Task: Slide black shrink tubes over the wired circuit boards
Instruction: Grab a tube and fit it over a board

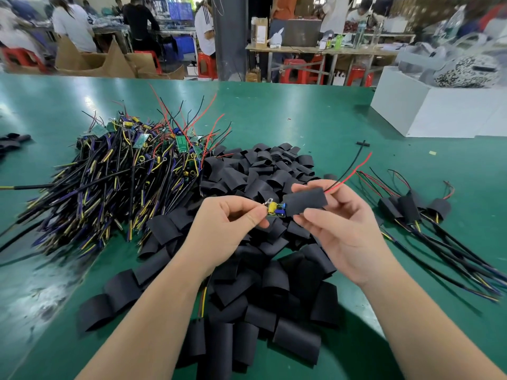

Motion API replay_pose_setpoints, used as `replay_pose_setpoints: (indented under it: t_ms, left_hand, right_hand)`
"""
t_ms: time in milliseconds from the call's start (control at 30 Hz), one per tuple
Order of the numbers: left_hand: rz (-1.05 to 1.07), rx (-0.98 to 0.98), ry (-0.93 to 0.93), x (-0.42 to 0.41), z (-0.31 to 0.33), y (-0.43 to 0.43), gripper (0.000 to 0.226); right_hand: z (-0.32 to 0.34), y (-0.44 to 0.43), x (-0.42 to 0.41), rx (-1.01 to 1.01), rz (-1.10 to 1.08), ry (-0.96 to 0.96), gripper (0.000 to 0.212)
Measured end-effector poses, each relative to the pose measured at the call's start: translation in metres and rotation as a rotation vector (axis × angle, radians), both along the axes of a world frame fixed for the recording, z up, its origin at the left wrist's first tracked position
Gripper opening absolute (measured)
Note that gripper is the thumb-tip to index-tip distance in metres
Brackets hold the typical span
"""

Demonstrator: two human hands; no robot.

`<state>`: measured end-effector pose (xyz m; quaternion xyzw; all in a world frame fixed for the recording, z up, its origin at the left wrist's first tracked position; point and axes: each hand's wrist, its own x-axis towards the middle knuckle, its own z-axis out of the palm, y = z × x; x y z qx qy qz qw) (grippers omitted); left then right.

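My left hand pinches the near end of a small wired circuit board with a yellow part on it. Between thumb and fingers of my right hand is a black shrink tube, which covers the board's far half. Red and black wires stick out of the tube's far end. Below my hands lies a heap of loose black shrink tubes. A big pile of wired circuit boards lies to the left.
Several boards with tubes on them lie to the right, cables trailing toward me. A white box stands at the far right of the green table. A few black tubes lie at the left edge. People work at benches behind.
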<state>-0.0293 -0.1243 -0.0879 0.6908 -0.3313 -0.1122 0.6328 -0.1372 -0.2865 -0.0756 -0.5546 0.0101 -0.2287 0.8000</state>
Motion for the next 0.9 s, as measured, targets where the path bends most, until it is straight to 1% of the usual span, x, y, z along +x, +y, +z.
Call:
replay_pose_setpoints:
  t_ms: [133,267,333,400,467,567,667,800,900]
  left_hand:
    - [0.056,-0.037,0.074,0.003,0.000,0.000,0.017]
    - [0.075,-0.048,0.073,-0.001,0.000,-0.003,0.016]
    - [0.093,-0.023,-0.009,-0.004,0.000,-0.006,0.012]
    - [0.128,0.011,-0.121,-0.007,0.001,-0.007,0.017]
    - [0.159,0.038,-0.213,-0.010,0.001,-0.007,0.017]
    - [0.213,0.041,-0.355,-0.013,0.003,-0.007,0.010]
    - [0.242,0.003,-0.427,-0.017,0.004,-0.008,0.013]
    - [0.284,-0.040,-0.473,-0.020,0.005,-0.011,0.017]
    - [0.306,-0.048,-0.524,-0.021,0.005,-0.011,0.017]
  right_hand:
    - [0.000,-0.001,0.000,-0.013,-0.018,0.007,0.028]
    - [-0.002,0.006,0.002,-0.051,-0.079,0.016,0.025]
    - [-0.004,0.011,0.003,-0.041,-0.078,0.033,0.028]
    - [-0.006,0.016,0.005,0.004,-0.099,0.068,0.028]
    - [-0.007,0.018,0.007,0.097,-0.115,0.116,0.026]
    - [-0.005,0.019,0.007,0.233,-0.090,0.185,0.028]
    - [-0.005,0.019,0.007,0.353,-0.048,0.209,0.029]
    - [-0.005,0.021,0.007,0.478,-0.018,0.205,0.032]
    - [-0.006,0.022,0.007,0.528,-0.009,0.197,0.035]
